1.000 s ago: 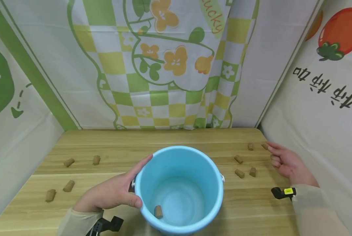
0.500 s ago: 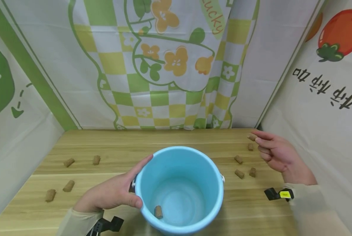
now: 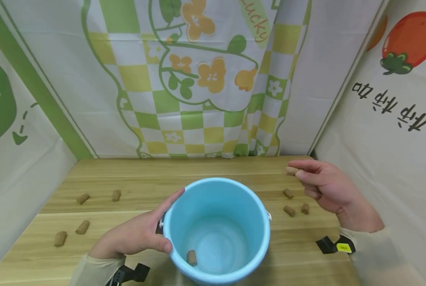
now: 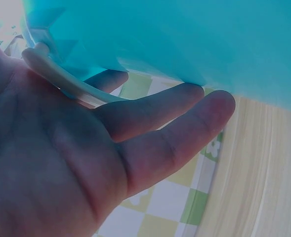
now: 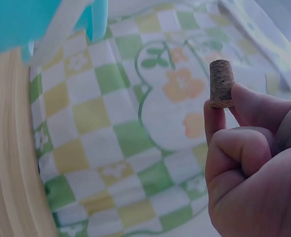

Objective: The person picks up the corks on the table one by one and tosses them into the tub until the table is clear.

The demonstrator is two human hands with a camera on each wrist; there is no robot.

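Note:
A light blue bucket (image 3: 215,186) stands in the middle of the wooden table, with one cork (image 3: 191,257) inside near its wall. My left hand (image 3: 141,234) rests against the bucket's left side, thumb at the near rim and index finger along the far rim. In the left wrist view its fingers are nearly straight, tips at the blue wall beside the white handle (image 4: 61,76). My right hand (image 3: 328,186) pinches a second cork (image 5: 221,83) between thumb and fingertips, held up to the right of the bucket. Three corks (image 3: 289,210) lie below that hand.
Several more corks (image 3: 82,227) are scattered on the table's left part. A patterned curtain (image 3: 198,131) hangs behind the far table edge (image 3: 191,158), and printed cloth walls (image 3: 377,151) stand at both sides.
My right hand has lifted a cork from the far right of the table and moved left with it, now covering another cork's spot. The left hand and bucket stay put.

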